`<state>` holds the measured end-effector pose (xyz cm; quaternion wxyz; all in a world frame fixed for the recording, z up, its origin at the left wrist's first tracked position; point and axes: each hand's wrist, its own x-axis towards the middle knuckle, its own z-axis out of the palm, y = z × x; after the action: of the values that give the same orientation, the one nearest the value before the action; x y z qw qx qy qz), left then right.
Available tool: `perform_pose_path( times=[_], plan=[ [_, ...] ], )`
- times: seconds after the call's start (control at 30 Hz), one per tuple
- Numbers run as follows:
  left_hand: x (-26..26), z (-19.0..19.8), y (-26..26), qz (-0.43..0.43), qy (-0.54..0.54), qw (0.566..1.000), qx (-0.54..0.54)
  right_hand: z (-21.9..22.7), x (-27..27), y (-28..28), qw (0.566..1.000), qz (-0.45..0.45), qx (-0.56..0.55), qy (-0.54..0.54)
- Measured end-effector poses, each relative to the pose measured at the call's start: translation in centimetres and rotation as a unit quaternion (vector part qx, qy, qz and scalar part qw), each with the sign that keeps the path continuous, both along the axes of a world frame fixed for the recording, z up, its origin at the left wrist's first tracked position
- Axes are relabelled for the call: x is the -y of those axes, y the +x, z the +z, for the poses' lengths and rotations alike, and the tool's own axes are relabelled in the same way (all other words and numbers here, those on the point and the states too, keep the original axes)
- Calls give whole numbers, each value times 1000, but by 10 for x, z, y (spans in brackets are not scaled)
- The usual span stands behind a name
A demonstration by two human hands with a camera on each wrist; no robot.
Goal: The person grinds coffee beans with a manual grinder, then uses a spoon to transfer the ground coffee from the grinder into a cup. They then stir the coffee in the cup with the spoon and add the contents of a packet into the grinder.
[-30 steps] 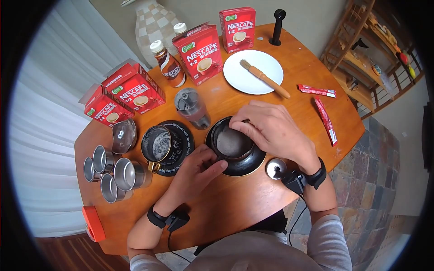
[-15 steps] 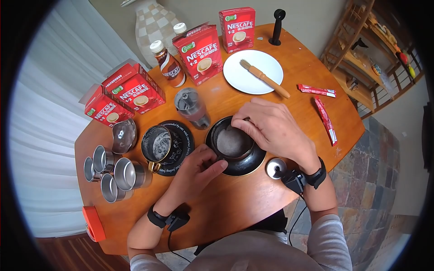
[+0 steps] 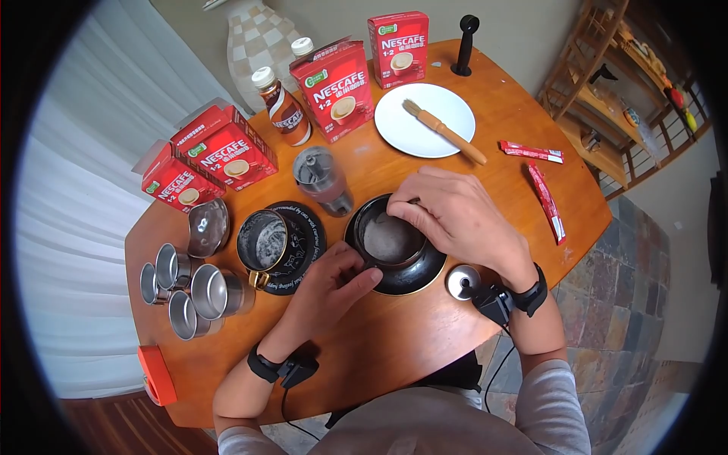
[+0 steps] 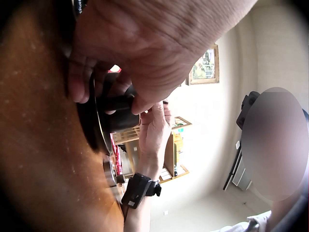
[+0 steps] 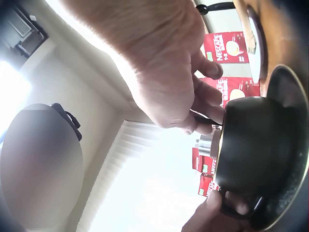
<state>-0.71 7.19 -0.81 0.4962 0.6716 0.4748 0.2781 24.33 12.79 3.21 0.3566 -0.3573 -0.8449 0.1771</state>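
Note:
A black cup [image 3: 414, 256] with pale, frothy-looking contents stands upright on a black, gold-rimmed saucer [image 3: 409, 283]. The left hand [image 3: 334, 292] grips the cup's handle side, thumb near the rim; the left wrist view shows its fingers around the handle of the cup [image 4: 121, 118]. Over the far right of the rim, the right hand [image 3: 462, 216] pinches a thin dark utensil [image 5: 206, 120], seen in the right wrist view beside the cup [image 5: 253, 145]. The utensil's lower end is hidden inside the cup.
Left of the hands are a second cup [image 3: 249, 246] on its saucer and several metal cups [image 3: 218, 294]. Behind stand a grinder-like cylinder [image 3: 324, 182], Nescafe boxes [image 3: 340, 95] and a white plate [image 3: 394, 125] with a brush. A round metal piece [image 3: 463, 283] lies near the right wrist.
The right fingers have shifted very slightly at the cup's rim. The left hand, cup and saucer have stayed in place.

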Motion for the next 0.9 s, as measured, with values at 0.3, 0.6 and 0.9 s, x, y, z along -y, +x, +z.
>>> perform_pose_path(
  times=[0.3,0.6,0.9],
  plan=[
    [0,-2,-1,1,7,1000,1,1,0,2,1000,-16,3,16],
    [0,-1,-1,1,5,1000,2,2,0,2,1000,-11,13,16],
    [1,0,0,4,0,1000,0,0,-1,0,1000,-21,-2,20]
  ],
)
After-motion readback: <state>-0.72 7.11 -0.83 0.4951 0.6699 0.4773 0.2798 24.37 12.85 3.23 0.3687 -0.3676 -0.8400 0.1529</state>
